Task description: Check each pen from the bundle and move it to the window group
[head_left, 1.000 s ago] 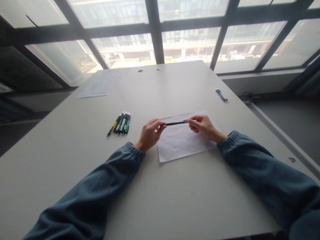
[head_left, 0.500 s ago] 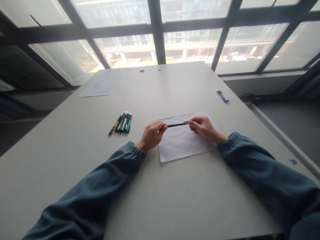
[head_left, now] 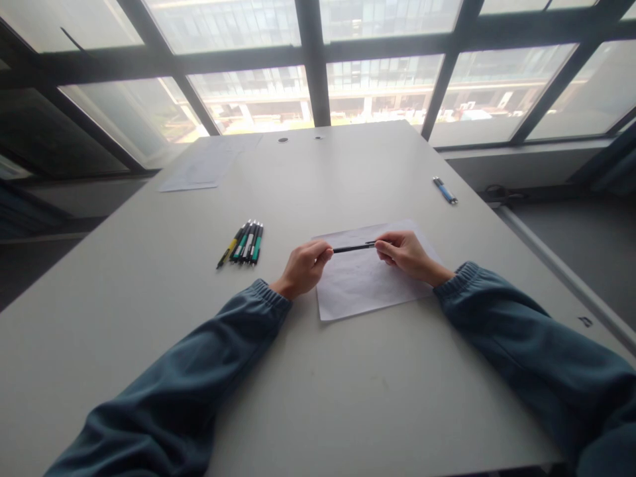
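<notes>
One pen (head_left: 354, 248) between left hand (head_left: 302, 268), right hand (head_left: 406, 255)

soft daylight comes in from the windows (head_left: 377, 86) ahead, which are washed out and hazy, the buildings beyond them pale and low in contrast. the dark window bars (head_left: 311, 66) stand almost as silhouettes, and the far left corner is dim. the pale table (head_left: 348, 397) takes the light evenly, with no hard glare. faint, soft shadows fall toward the viewer under the left hand (head_left: 303, 267), the right hand (head_left: 405, 254) and the sleeves (head_left: 199, 384). the black pen (head_left: 354, 248) reads crisp against the white sheet (head_left: 368, 291). the wide lens bends the bars and splays the table edges outward, and the sleeves swell and soften slightly at the bottom corners.
</notes>
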Available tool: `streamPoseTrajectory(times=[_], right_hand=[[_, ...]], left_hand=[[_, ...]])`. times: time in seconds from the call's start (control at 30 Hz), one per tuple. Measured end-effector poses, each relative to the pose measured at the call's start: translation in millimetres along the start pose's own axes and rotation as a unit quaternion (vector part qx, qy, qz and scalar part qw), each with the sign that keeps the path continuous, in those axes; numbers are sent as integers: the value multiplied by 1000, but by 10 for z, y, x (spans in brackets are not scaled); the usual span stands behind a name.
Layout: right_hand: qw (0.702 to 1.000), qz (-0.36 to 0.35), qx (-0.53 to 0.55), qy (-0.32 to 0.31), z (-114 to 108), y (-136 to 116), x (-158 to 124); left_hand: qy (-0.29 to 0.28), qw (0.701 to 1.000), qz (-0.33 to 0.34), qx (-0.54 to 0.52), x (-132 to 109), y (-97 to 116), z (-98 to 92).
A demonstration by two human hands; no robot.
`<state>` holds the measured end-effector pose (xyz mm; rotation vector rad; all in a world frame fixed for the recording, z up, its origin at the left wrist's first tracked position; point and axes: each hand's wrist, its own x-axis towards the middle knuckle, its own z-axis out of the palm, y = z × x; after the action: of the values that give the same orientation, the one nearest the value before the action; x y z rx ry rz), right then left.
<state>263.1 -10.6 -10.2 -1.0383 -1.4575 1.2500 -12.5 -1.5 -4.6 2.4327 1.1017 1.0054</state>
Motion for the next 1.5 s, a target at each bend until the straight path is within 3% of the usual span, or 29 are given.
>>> streamPoseTrajectory(times=[0.7,0.97,1.23,1.5], right_hand=[[999,-35,-10,8,-9,108,35],[991,-99,-71,55,46,55,3],[990,-100,-67,70,54,72,0],[986,-110,-68,101,42,13,-13]], left_hand=[[5,998,-24,-51,12,63,-16],[29,990,-63,-124,21,66,29],[28,992,-48,-114,33,6,37],[125,988,-27,-85,49,7,55]])
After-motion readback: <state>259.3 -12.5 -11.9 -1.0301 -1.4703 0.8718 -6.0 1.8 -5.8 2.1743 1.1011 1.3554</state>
